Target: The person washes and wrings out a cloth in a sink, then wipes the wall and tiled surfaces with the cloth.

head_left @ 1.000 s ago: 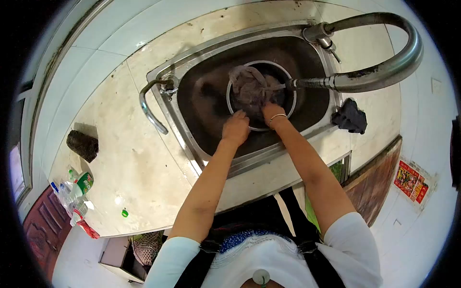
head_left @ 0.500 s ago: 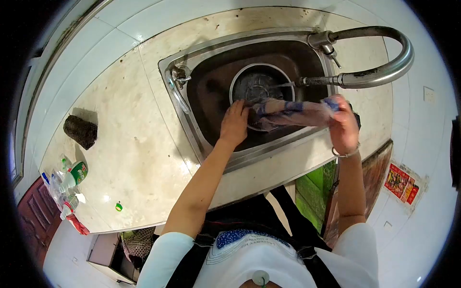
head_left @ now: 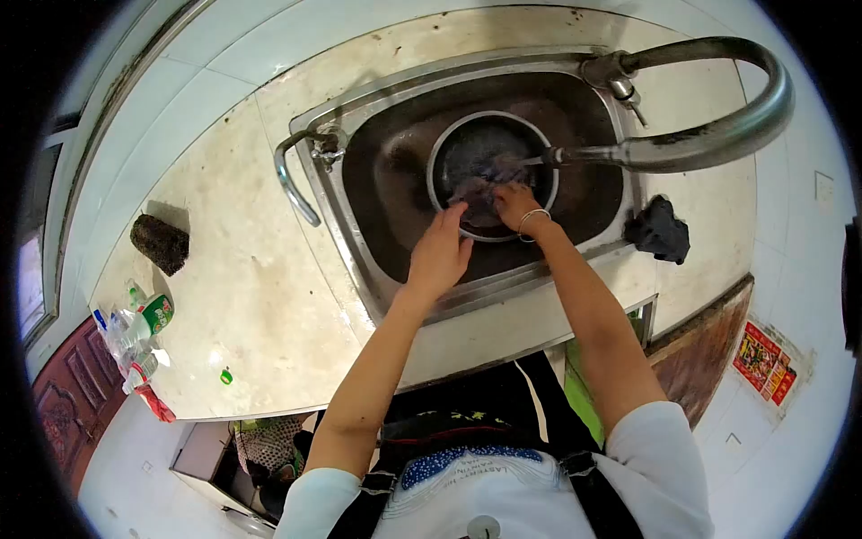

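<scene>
A round metal basin (head_left: pixel 432 171) with water in it sits in the sink (head_left: pixel 382 216). Inside lies a wet, crumpled cloth (head_left: pixel 480 199), mostly bunched near the basin's front. My left hand (head_left: pixel 438 259) rests at the basin's front-left rim, fingers stretched and thumb apart, fingertips by the cloth. My right hand (head_left: pixel 519 208), with a bracelet at the wrist, reaches over the front-right rim and has its fingers curled into the cloth; the fingertips are partly hidden. From the right, the faucet (head_left: pixel 664 154) runs a thin stream into the basin.
A second small tap (head_left: pixel 296 184) stands at the sink's left edge. On the counter (head_left: pixel 269 296) are a dark crumpled cloth (head_left: pixel 660 231) at right, and at left a brown scrubber (head_left: pixel 162 244), a green-and-white bottle (head_left: pixel 154 314) and a small green cap (head_left: pixel 226 376).
My right hand has moved left and down, bringing the stretched-out cloth into the basin. The cloth is now bunched up. The small tap's spout has swung outward over the counter.
</scene>
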`<action>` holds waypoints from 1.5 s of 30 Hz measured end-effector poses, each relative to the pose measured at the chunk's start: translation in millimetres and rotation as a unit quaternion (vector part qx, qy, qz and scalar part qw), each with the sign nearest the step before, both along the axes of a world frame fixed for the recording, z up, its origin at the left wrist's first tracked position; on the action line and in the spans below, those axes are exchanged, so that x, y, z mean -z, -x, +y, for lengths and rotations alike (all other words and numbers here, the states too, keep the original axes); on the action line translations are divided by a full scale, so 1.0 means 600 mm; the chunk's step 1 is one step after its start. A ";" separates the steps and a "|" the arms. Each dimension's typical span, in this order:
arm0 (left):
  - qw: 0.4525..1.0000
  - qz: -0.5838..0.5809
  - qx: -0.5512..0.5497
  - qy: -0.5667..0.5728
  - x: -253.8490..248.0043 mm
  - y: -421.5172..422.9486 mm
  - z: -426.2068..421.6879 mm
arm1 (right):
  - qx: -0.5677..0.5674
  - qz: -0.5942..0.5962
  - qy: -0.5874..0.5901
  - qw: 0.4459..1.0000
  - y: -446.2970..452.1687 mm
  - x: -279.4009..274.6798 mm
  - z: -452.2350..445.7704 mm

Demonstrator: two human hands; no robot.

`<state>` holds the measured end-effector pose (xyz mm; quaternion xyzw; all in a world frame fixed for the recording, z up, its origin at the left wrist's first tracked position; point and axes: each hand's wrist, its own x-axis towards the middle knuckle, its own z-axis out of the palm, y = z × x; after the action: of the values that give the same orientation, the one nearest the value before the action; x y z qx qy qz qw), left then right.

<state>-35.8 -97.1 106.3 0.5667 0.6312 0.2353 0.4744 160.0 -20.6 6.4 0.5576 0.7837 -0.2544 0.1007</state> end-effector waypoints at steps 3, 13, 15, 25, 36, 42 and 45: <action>1.000 -0.011 0.000 -0.016 -0.019 -0.047 0.038 | 0.310 0.280 0.273 0.866 -0.031 -0.139 0.021; 0.981 -0.073 -0.020 0.177 -0.011 -0.090 0.126 | 0.430 0.677 0.200 0.562 -0.144 -0.392 -0.066; 0.981 -0.107 -0.082 0.141 0.014 -0.096 0.119 | 0.338 0.316 0.150 0.874 -0.168 -0.335 -0.060; 0.891 -0.417 -0.127 0.126 -0.114 -0.122 0.081 | 0.348 0.450 0.223 0.792 -0.072 -0.194 -0.022; 0.815 -0.497 -0.210 0.212 -0.103 -0.062 0.084 | 0.369 0.599 0.324 0.633 -0.078 -0.264 -0.031; 0.887 -0.425 -0.064 0.168 -0.142 -0.075 0.093 | 0.128 0.551 0.109 0.818 -0.055 -0.264 -0.017; 0.873 -0.445 -0.018 0.198 -0.134 -0.056 0.098 | 0.052 0.478 0.030 0.876 -0.060 -0.284 0.004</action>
<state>-2.1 -38.5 186.7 0.2840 0.3967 0.3412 0.8034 195.9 -18.3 176.7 0.4046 0.6981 -0.5186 -0.2829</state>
